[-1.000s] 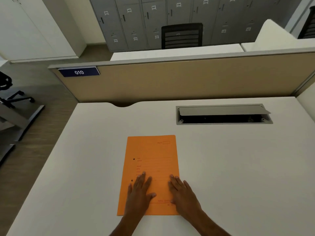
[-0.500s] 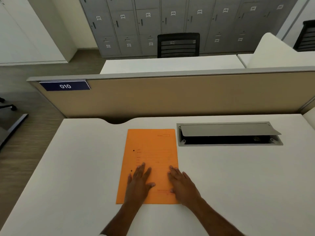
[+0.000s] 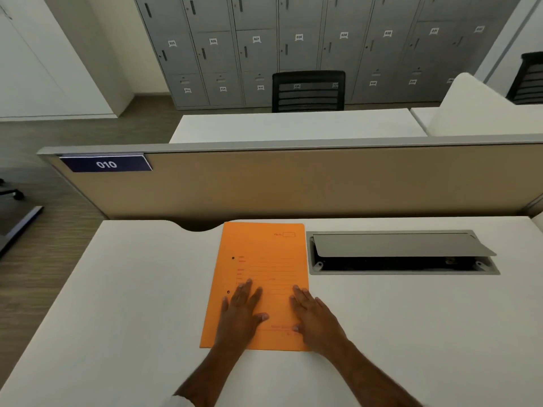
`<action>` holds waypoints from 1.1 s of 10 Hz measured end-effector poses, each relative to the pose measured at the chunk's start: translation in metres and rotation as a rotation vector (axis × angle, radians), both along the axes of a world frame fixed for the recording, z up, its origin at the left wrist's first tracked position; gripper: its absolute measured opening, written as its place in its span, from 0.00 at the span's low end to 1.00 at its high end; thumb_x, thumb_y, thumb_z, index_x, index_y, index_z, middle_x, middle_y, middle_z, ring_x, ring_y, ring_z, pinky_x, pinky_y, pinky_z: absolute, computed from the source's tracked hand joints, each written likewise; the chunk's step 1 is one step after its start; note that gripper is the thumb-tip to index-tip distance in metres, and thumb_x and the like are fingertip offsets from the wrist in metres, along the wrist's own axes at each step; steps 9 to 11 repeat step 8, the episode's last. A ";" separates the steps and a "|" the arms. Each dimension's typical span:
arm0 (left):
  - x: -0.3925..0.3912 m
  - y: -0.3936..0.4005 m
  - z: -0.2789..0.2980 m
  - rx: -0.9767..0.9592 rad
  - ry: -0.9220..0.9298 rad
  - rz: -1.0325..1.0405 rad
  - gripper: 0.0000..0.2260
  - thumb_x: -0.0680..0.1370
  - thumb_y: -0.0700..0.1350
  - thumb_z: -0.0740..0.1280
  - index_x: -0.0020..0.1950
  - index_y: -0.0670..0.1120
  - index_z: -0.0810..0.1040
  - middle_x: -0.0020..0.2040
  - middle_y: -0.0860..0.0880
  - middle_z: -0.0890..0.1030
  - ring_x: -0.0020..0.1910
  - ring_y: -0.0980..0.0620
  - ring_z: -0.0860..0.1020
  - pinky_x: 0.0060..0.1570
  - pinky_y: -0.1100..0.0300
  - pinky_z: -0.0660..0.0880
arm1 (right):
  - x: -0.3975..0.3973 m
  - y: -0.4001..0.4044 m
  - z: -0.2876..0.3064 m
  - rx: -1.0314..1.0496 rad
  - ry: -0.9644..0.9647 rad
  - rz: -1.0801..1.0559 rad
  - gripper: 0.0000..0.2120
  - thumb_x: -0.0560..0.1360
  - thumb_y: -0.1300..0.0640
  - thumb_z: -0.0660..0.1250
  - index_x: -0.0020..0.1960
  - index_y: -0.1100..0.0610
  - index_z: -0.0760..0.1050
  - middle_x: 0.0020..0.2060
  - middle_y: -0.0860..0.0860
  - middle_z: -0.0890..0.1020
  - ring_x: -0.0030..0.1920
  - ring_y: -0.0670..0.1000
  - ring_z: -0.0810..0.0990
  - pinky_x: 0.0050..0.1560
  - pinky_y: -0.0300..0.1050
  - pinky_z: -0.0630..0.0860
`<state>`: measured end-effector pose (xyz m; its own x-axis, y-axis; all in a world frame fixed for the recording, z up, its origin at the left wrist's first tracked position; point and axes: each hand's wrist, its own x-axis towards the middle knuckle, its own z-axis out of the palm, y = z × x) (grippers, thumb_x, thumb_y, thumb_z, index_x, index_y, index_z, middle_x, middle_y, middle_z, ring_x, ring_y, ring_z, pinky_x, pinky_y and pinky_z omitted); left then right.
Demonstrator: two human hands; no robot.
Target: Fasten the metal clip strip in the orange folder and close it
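The orange folder (image 3: 261,259) lies closed and flat on the white desk (image 3: 411,333), its printed cover facing up and two small punch holes near its left edge. My left hand (image 3: 241,315) rests palm down on the lower left of the cover, fingers spread. My right hand (image 3: 316,318) rests palm down on the lower right corner, partly over the folder's right edge. Neither hand grips anything. The metal clip strip is hidden inside the folder.
A grey cable hatch (image 3: 402,254) with its lid propped open sits in the desk just right of the folder. A tan partition (image 3: 323,180) with a blue "010" label (image 3: 106,164) stands behind. Beyond are another desk, a black chair (image 3: 308,91) and grey lockers.
The folder has slid away from me toward the partition under both flat hands, now lying beside the cable hatch. The camera has tilted up.
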<state>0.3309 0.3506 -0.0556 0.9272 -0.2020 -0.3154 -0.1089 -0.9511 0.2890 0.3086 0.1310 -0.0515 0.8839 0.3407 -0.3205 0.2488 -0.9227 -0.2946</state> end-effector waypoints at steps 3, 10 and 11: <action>0.001 -0.006 0.011 0.074 0.017 -0.012 0.32 0.81 0.62 0.56 0.81 0.55 0.48 0.83 0.50 0.43 0.82 0.49 0.44 0.78 0.42 0.45 | 0.002 -0.001 0.001 -0.048 -0.010 0.010 0.35 0.80 0.51 0.62 0.79 0.55 0.47 0.80 0.52 0.42 0.79 0.55 0.44 0.76 0.57 0.49; -0.097 -0.020 0.021 -0.131 -0.239 0.070 0.36 0.83 0.58 0.37 0.73 0.33 0.68 0.75 0.35 0.67 0.74 0.32 0.66 0.78 0.56 0.47 | -0.089 -0.011 0.000 0.025 -0.177 -0.170 0.31 0.82 0.43 0.46 0.79 0.58 0.43 0.78 0.54 0.41 0.78 0.56 0.39 0.78 0.55 0.43; -0.097 -0.020 0.021 -0.131 -0.239 0.070 0.36 0.83 0.58 0.37 0.73 0.33 0.68 0.75 0.35 0.67 0.74 0.32 0.66 0.78 0.56 0.47 | -0.089 -0.011 0.000 0.025 -0.177 -0.170 0.31 0.82 0.43 0.46 0.79 0.58 0.43 0.78 0.54 0.41 0.78 0.56 0.39 0.78 0.55 0.43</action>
